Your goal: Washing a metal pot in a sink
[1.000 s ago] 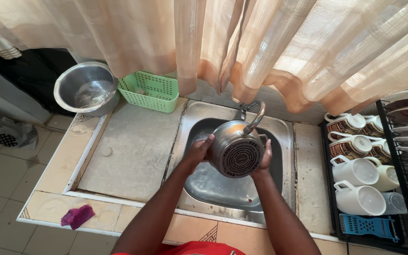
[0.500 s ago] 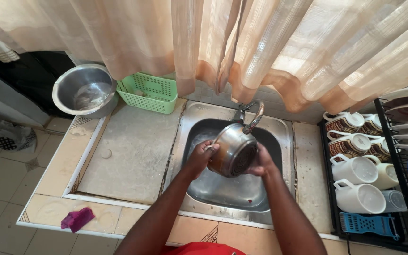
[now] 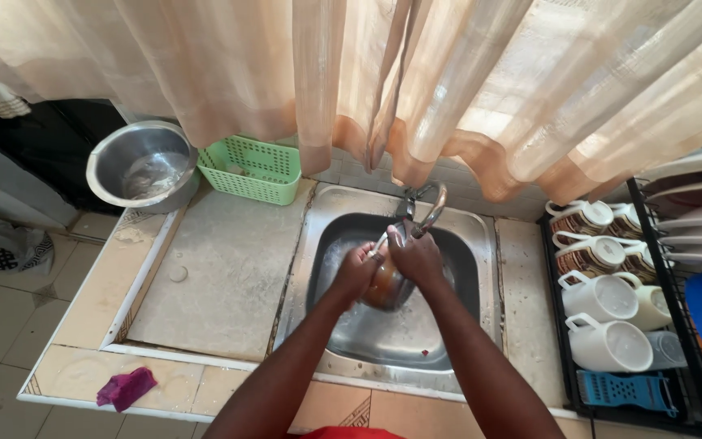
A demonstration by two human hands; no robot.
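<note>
1. Peach-coloured curtains (image 3: 465,89) are hung across the back of a tiled counter (image 3: 91,301), into which one steel sink (image 3: 481,244) is set
2. One metal kettle (image 3: 385,286) is held over the sink basin, just below one tap (image 3: 406,203); its curved handle (image 3: 432,213) is seen rising toward the tap
3. The left hand (image 3: 357,272) is wrapped around the kettle's left side, fingers curled against the metal
4. The right hand (image 3: 418,258) is laid over the kettle's top and right side, closed on it, so that much of the body is hidden
5. One steel bowl (image 3: 141,167) is found at the counter's far left corner, with one green plastic basket (image 3: 252,169) just beside it
6. One magenta cloth (image 3: 126,387) is seen on the near left edge of the counter, well apart from the sink
7. On the right, a black dish rack (image 3: 652,406) is filled with mugs: three patterned ones (image 3: 591,254) at the back and about three plain white ones (image 3: 611,345) nearer; the exact count cannot be told
8. One blue grater-like piece (image 3: 623,389) is lodged at the rack's near end, and white plates (image 3: 696,215) are stacked on the rack's far right
</note>
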